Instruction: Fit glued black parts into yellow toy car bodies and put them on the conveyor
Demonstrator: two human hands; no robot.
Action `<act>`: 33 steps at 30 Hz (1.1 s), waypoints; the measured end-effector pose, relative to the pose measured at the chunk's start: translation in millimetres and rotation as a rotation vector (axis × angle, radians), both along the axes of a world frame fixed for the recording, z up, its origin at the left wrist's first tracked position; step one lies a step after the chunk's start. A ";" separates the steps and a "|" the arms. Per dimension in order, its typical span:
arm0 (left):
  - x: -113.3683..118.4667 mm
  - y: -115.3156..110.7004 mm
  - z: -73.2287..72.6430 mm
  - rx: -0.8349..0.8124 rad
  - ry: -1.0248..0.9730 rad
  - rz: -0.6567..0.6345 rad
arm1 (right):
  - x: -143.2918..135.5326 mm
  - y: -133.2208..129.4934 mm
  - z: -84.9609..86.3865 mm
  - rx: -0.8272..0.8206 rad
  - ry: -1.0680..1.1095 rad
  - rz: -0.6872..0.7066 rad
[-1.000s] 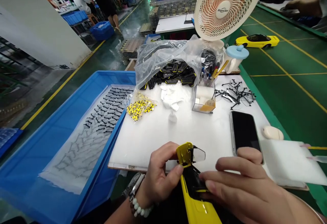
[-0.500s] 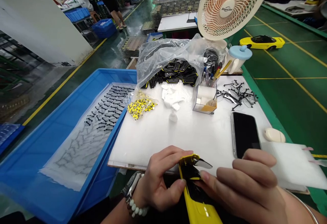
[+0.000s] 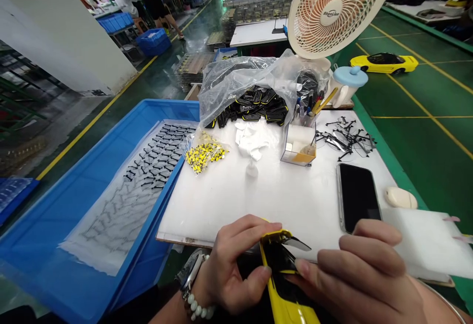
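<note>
A yellow car body (image 3: 291, 309) with black window areas is held low over the table's front edge. My left hand (image 3: 240, 265) grips its left edge, fingers over the near-top end and thumb on the side. Pinched at the body's right side, my right hand (image 3: 362, 270) has thumb and forefinger on a small black part with a yellow edge (image 3: 286, 263). A thin dark strip (image 3: 300, 244) sticks out from the body's far end. The undersides of the fingers are hidden.
On the white table (image 3: 210, 206) lie a phone (image 3: 358, 196), thin black parts (image 3: 345, 137), a clear box (image 3: 299, 149), white tissue (image 3: 251, 139), and bags of yellow (image 3: 205, 154) and black parts (image 3: 258, 102). A blue bin (image 3: 74, 206) stands left; a fan (image 3: 332, 14) stands behind.
The view has shifted slightly. Both hands still hold the car body; my right thumb and the small black part sit slightly lower along it.
</note>
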State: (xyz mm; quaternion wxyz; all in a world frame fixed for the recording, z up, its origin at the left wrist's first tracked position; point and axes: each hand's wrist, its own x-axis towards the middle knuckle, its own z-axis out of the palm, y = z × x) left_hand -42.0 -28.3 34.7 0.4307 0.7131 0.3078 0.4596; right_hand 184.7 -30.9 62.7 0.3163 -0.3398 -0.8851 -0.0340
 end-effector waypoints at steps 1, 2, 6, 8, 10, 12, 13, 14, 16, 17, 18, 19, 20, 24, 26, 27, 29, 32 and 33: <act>0.0 0.1 0.8 -0.001 -0.002 0.000 | -1.0 1.8 1.2 0.016 0.040 0.027; 0.1 0.1 1.8 -0.001 -0.005 0.001 | -1.7 3.5 2.1 0.041 0.066 0.056; 0.8 -0.6 5.7 -0.010 0.013 0.005 | -2.2 7.6 4.0 0.136 0.055 0.102; 1.1 -1.0 6.1 0.006 0.022 0.007 | -2.8 7.9 4.8 0.143 0.067 0.071; 1.2 -0.9 5.6 0.030 0.023 -0.003 | -3.6 8.0 5.7 0.154 0.062 0.059; 1.1 0.4 5.5 0.038 0.023 -0.014 | -4.1 8.8 6.4 0.164 0.036 0.067; 0.9 1.4 6.0 0.036 0.023 -0.016 | -4.4 9.5 6.7 0.170 0.026 0.074; 0.7 2.6 6.8 0.036 0.022 -0.014 | -4.6 10.3 6.8 0.176 0.024 0.081; 0.2 5.5 9.3 0.032 0.035 -0.004 | -5.6 12.1 6.9 0.177 0.036 0.093; 0.0 7.0 10.8 0.035 0.046 0.004 | -6.5 12.9 7.1 0.172 0.045 0.099; 0.0 8.4 12.1 0.041 0.057 0.012 | -7.5 13.7 7.3 0.168 0.055 0.099; 0.1 9.7 13.1 0.049 0.066 0.022 | -8.6 14.5 7.7 0.163 0.061 0.095; 0.3 10.7 13.8 0.058 0.075 0.030 | -9.8 15.1 8.2 0.160 0.062 0.092; 2.6 12.5 13.7 0.092 0.083 0.051 | -13.6 17.2 11.2 0.157 0.047 0.102; 3.5 12.6 13.1 0.099 0.080 0.060 | -14.6 17.5 12.1 0.142 0.050 0.109; 3.8 12.6 12.7 0.101 0.077 0.066 | -15.0 17.5 12.1 0.128 0.055 0.105; 4.0 12.5 12.0 0.110 0.077 0.077 | -16.1 17.4 10.5 0.105 0.070 0.093; 3.8 12.1 10.5 0.132 0.088 0.101 | -19.5 19.0 5.1 0.089 0.145 0.069; 3.7 12.0 10.0 0.140 0.088 0.110 | -21.1 20.3 3.0 0.074 0.199 0.065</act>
